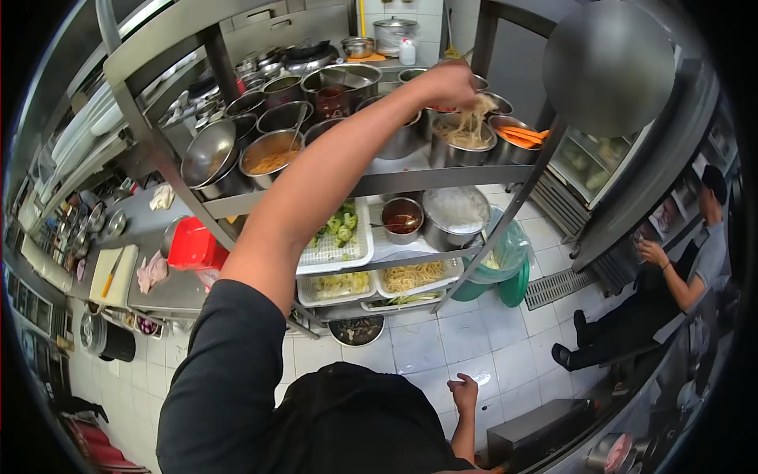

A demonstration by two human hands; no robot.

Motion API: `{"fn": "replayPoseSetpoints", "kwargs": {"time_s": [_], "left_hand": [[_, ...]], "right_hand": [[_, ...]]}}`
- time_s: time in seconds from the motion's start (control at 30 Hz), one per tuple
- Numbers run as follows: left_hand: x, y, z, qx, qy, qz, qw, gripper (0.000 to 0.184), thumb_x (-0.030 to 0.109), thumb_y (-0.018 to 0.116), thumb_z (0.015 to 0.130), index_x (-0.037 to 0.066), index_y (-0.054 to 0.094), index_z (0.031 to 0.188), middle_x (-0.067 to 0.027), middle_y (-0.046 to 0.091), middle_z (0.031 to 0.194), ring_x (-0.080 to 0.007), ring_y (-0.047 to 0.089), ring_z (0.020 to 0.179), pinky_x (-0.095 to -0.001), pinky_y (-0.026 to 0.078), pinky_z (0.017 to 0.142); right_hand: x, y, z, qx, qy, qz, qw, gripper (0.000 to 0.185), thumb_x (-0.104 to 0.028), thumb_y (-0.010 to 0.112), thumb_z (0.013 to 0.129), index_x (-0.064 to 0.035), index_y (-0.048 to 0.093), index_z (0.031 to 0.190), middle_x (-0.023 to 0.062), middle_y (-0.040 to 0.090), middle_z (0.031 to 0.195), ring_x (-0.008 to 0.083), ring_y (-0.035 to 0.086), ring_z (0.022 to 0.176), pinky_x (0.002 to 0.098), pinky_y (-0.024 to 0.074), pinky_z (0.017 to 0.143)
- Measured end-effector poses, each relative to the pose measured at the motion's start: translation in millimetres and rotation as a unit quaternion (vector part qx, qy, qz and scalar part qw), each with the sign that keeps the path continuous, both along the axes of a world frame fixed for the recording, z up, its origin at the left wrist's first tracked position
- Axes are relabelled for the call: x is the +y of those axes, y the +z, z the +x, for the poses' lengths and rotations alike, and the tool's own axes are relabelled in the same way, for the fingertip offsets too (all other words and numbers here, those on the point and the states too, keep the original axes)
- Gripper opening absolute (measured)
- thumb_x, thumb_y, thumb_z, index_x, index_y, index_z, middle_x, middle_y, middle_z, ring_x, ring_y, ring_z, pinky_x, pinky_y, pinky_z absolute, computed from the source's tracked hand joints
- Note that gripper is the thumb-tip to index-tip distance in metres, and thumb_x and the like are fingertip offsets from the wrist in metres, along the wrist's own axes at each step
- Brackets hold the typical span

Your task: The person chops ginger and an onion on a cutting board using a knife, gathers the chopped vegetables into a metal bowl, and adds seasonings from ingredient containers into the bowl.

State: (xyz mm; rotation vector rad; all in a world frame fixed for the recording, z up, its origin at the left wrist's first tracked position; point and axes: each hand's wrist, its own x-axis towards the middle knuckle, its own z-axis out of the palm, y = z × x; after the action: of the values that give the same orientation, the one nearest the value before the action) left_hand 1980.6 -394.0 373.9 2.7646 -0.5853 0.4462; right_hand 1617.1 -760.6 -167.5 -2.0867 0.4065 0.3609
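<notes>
My left hand [455,84] reaches over the top shelf of a metal rack, its fingers closed on a bunch of pale, noodle-like strands [472,118]. The strands hang down into a round steel pot [463,155] that holds more of them. Right beside it, a pot of orange carrot strips [521,136] stands at the shelf's end. Low by my body, my right hand [464,391] hangs over the tiled floor with its fingers partly spread, holding nothing that I can see.
Several steel pots crowd the top shelf [379,183]. Below are a white basket of green vegetables [367,237], a tray of noodles [412,275] and a lidded pot [455,212]. A green bin [515,284] stands alongside. Another person [671,292] is at the right.
</notes>
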Motion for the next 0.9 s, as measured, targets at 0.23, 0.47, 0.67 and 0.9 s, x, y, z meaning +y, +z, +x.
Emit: {"fn": "replayPoseSetpoints", "kwargs": {"time_s": [0.23, 0.47, 0.67, 0.9], "left_hand": [[5.9, -26.0, -2.4, 0.023, 0.134, -0.312, 0.940, 0.027, 0.027, 0.079, 0.070, 0.002, 0.076, 0.080, -0.0110, 0.071, 0.078, -0.0186, 0.064, 0.068, -0.0352, 0.053, 0.068], [-12.5, -24.3, -39.1, 0.007, -0.093, -0.743, 0.663, 0.015, 0.007, 0.078, 0.069, -0.001, 0.066, 0.063, -0.0061, 0.060, 0.058, -0.0138, 0.054, 0.049, -0.0344, 0.041, 0.044], [34.7, -41.6, -235.3, 0.054, -0.199, -0.798, 0.566, 0.008, -0.001, 0.074, 0.074, -0.006, 0.068, 0.073, -0.0075, 0.063, 0.064, -0.0127, 0.058, 0.055, -0.0265, 0.045, 0.050], [225.3, -136.7, -495.4, 0.094, -0.101, -0.865, 0.483, 0.017, 0.005, 0.070, 0.087, -0.007, 0.069, 0.099, -0.0116, 0.069, 0.094, -0.0148, 0.064, 0.086, -0.0283, 0.049, 0.075]], "right_hand": [[7.0, -18.4, -22.4, 0.033, 0.008, 0.049, 0.998, 0.047, -0.006, 0.077, 0.075, 0.0075, 0.063, 0.119, 0.0138, 0.073, 0.084, 0.0168, 0.066, 0.073, 0.0300, 0.0527, 0.068], [18.3, -18.8, -30.3, 0.082, 0.019, 0.084, 0.993, 0.050, -0.002, 0.074, 0.077, 0.0099, 0.058, 0.123, 0.0118, 0.070, 0.076, 0.0132, 0.062, 0.063, 0.0259, 0.0468, 0.055], [28.2, -67.6, -19.7, 0.053, 0.119, 0.059, 0.990, 0.047, -0.004, 0.076, 0.077, 0.0091, 0.060, 0.119, 0.0123, 0.069, 0.074, 0.0140, 0.060, 0.057, 0.0263, 0.0439, 0.049], [191.6, 21.9, -37.8, -0.010, 0.222, -0.002, 0.975, 0.045, -0.005, 0.074, 0.079, 0.0079, 0.060, 0.120, 0.0124, 0.069, 0.076, 0.0153, 0.063, 0.060, 0.0283, 0.0480, 0.053]]}}
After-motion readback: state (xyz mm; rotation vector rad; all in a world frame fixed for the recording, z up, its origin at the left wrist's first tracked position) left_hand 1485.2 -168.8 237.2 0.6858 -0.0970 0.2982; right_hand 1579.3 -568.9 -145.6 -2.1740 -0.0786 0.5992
